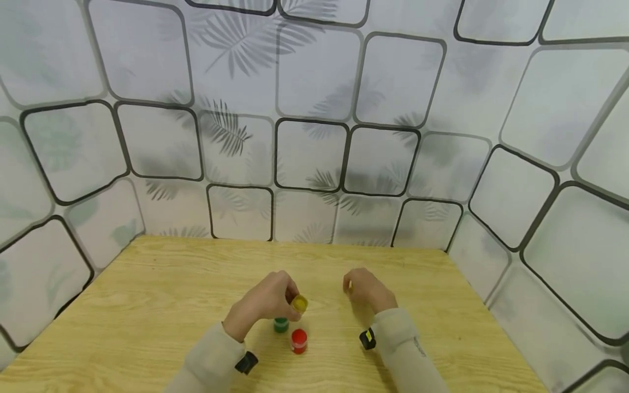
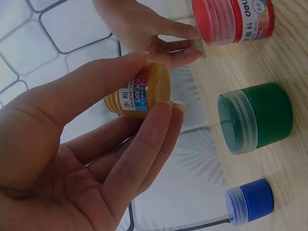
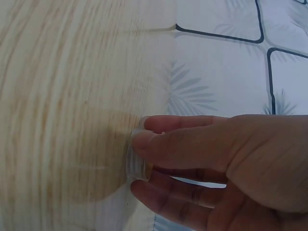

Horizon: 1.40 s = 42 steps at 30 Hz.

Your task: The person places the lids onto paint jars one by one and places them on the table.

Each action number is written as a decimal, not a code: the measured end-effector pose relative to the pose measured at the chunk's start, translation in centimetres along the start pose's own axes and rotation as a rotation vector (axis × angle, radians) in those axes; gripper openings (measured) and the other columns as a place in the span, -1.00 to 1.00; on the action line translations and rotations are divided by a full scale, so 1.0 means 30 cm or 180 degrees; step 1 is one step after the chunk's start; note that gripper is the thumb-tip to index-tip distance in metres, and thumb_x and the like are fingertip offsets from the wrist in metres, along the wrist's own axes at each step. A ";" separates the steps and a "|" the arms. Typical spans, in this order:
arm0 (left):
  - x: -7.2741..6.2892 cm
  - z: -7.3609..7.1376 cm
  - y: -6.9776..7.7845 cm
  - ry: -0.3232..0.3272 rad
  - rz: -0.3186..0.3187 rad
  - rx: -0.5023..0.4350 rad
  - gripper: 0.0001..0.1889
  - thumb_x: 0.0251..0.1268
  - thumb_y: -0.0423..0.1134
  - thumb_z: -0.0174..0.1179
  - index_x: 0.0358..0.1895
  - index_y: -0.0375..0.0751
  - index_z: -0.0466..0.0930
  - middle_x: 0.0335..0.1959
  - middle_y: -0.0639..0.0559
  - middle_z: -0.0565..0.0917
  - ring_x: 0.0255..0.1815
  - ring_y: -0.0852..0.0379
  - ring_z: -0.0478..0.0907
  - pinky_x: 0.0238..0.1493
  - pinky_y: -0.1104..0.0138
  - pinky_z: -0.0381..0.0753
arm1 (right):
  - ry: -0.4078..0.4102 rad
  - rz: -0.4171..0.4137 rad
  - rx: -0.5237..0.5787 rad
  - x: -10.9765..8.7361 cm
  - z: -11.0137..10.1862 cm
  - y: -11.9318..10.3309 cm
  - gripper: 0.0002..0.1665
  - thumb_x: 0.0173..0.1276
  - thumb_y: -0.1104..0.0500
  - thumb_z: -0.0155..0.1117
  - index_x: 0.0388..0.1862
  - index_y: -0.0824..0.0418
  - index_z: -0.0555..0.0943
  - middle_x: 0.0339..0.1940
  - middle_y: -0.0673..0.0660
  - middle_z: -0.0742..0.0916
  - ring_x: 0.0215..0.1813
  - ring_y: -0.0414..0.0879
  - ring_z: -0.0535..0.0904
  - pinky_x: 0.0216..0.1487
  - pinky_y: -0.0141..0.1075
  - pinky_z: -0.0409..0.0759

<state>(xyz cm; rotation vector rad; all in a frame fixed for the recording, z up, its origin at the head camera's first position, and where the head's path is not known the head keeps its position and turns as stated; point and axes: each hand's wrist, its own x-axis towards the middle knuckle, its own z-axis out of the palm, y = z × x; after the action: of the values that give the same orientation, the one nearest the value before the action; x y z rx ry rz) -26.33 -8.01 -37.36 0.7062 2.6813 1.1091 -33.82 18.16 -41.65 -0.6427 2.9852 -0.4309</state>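
Note:
My left hand (image 1: 269, 297) holds a small gouache jar of yellow paint (image 2: 137, 91), its label partly covered by the thumb and fingers. In the head view the jar's round yellow top faces me, above the table. To the right, my right hand (image 1: 367, 289) pinches a clear ribbed jar lid (image 3: 136, 156) between thumb and fingers, low at the tabletop. A yellow tint shows on the lid's inner side. Below the left hand stand a red paint jar (image 1: 298, 341) and a green paint jar (image 1: 281, 326), both with clear lids on.
A blue paint jar (image 2: 257, 202) stands beyond the green one in the left wrist view; the left hand hides it from the head view. The wood-grain table (image 1: 187, 305) meets a patterned curtain or wall covering (image 1: 241, 213) at the back and sides.

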 end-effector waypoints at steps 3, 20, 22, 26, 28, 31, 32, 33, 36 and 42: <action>0.000 0.006 -0.002 -0.0020 0.0010 -0.0005 -0.79 -0.02 -0.42 0.57 -0.28 -0.34 0.78 -0.40 0.00 0.76 -0.39 0.17 0.62 -0.33 0.30 0.65 | -0.0022 0.0003 0.0007 -0.010 0.001 0.000 -0.78 0.18 0.52 0.39 -0.36 0.23 0.74 -0.22 0.18 0.77 -0.12 0.09 0.67 -0.01 -0.01 0.68; 0.001 0.004 0.020 -0.0014 0.0093 0.0032 -0.78 0.00 -0.41 0.56 -0.24 -0.34 0.78 -0.38 0.00 0.76 -0.39 0.17 0.62 -0.33 0.29 0.66 | 0.0002 -0.0853 0.0672 -0.081 -0.120 -0.085 -0.85 0.31 0.32 0.43 -0.15 0.20 0.75 -0.19 0.12 0.79 -0.14 -0.05 0.69 -0.07 -0.25 0.67; 0.000 0.003 0.021 -0.0005 0.0107 0.0045 -0.78 0.00 -0.41 0.57 -0.25 -0.34 0.78 -0.38 0.00 0.76 -0.39 0.17 0.62 -0.32 0.30 0.66 | -0.0027 -0.0867 0.0701 -0.088 -0.131 -0.094 -0.85 0.33 0.28 0.44 -0.13 0.16 0.75 -0.17 0.09 0.80 -0.12 -0.07 0.71 -0.06 -0.26 0.68; 0.000 0.003 0.022 0.0006 0.0111 0.0071 -0.78 -0.02 -0.41 0.57 -0.26 -0.33 0.78 -0.38 0.01 0.76 -0.40 0.18 0.61 -0.33 0.30 0.65 | -0.0095 -0.0925 0.0803 -0.100 -0.145 -0.115 -0.84 0.35 0.23 0.45 -0.09 0.15 0.75 -0.15 0.10 0.81 -0.09 -0.08 0.72 -0.04 -0.28 0.69; 0.001 0.003 0.022 0.0011 0.0127 0.0080 -0.78 -0.02 -0.41 0.58 -0.27 -0.32 0.78 -0.39 0.01 0.76 -0.40 0.18 0.61 -0.34 0.31 0.64 | -0.0116 -0.0973 0.0851 -0.107 -0.152 -0.127 -0.83 0.36 0.23 0.44 -0.08 0.14 0.74 -0.14 0.11 0.80 -0.08 -0.08 0.72 -0.06 -0.31 0.70; 0.003 0.003 0.022 0.0024 0.0152 0.0098 -0.79 -0.03 -0.41 0.58 -0.29 -0.31 0.78 -0.39 0.02 0.75 -0.40 0.18 0.60 -0.33 0.32 0.64 | -0.0155 -0.1005 0.0946 -0.117 -0.166 -0.144 -0.81 0.38 0.22 0.44 -0.04 0.14 0.74 -0.11 0.13 0.80 -0.07 -0.08 0.73 -0.10 -0.35 0.70; 0.003 0.003 0.022 0.0031 0.0164 0.0101 -0.80 -0.03 -0.41 0.58 -0.29 -0.31 0.78 -0.39 0.02 0.76 -0.40 0.18 0.60 -0.33 0.32 0.64 | -0.0162 -0.1019 0.0980 -0.120 -0.170 -0.148 -0.80 0.38 0.22 0.44 -0.03 0.15 0.73 -0.10 0.15 0.79 -0.07 -0.08 0.73 -0.10 -0.35 0.71; 0.004 0.003 0.022 0.0037 0.0173 0.0111 -0.79 -0.03 -0.41 0.58 -0.29 -0.31 0.78 -0.39 0.02 0.75 -0.40 0.18 0.60 -0.33 0.32 0.64 | -0.0165 -0.1015 0.1011 -0.123 -0.176 -0.154 -0.80 0.38 0.22 0.43 -0.03 0.16 0.73 -0.09 0.15 0.79 -0.06 -0.07 0.73 -0.10 -0.36 0.71; 0.006 0.002 0.024 0.0054 0.0190 0.0125 -0.79 -0.03 -0.41 0.57 -0.29 -0.31 0.78 -0.38 0.02 0.75 -0.40 0.18 0.59 -0.33 0.32 0.63 | -0.0147 -0.1033 0.1110 -0.131 -0.189 -0.168 -0.78 0.38 0.24 0.43 -0.01 0.19 0.71 -0.07 0.17 0.78 -0.05 -0.07 0.73 -0.09 -0.36 0.73; 0.003 0.003 0.027 0.0077 0.0192 0.0142 -0.79 -0.03 -0.40 0.57 -0.28 -0.32 0.78 -0.40 0.03 0.74 -0.42 0.18 0.56 -0.37 0.33 0.59 | -0.0071 -0.1150 0.1191 -0.139 -0.201 -0.197 -0.76 0.37 0.28 0.44 -0.01 0.22 0.71 -0.05 0.20 0.78 -0.03 -0.05 0.72 -0.07 -0.38 0.73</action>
<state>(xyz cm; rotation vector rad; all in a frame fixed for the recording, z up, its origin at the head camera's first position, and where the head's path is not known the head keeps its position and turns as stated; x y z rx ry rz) -26.10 -7.41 -36.86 0.7909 2.7300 1.0817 -28.38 16.25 -34.21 -1.1264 2.6508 -0.9636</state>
